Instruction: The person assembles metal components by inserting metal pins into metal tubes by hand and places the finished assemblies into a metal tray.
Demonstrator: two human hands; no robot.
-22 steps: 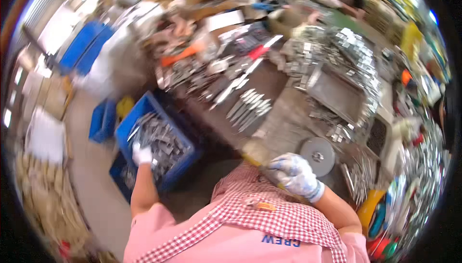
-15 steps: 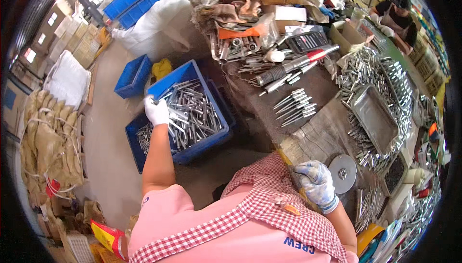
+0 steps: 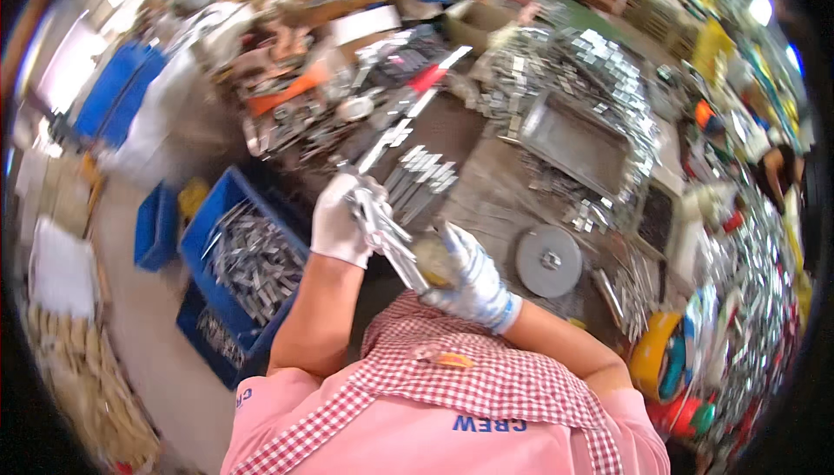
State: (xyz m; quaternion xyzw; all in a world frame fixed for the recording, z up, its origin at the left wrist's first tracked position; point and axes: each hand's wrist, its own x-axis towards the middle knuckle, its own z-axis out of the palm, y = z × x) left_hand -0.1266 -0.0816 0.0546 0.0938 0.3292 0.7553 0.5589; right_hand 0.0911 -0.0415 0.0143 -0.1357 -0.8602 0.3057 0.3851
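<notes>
Both gloved hands, left hand (image 3: 340,225) and right hand (image 3: 469,280), clasp metal pliers (image 3: 388,237) with fingers wrapped, right of the blue crate (image 3: 205,234).

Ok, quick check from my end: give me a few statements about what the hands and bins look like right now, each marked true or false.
1. The left hand wears a white glove and grips a metal plier-like tool. True.
2. The right hand is bare. False: it wears a light glove with blue markings.
3. The blue crate left of the person holds a pile of metal pieces. True.
4. The round grey disc sits inside the blue crate. False: it lies on the workbench, right of the hands.
5. Both hands are down in the crate. False: they are raised together in front of the chest.
</notes>
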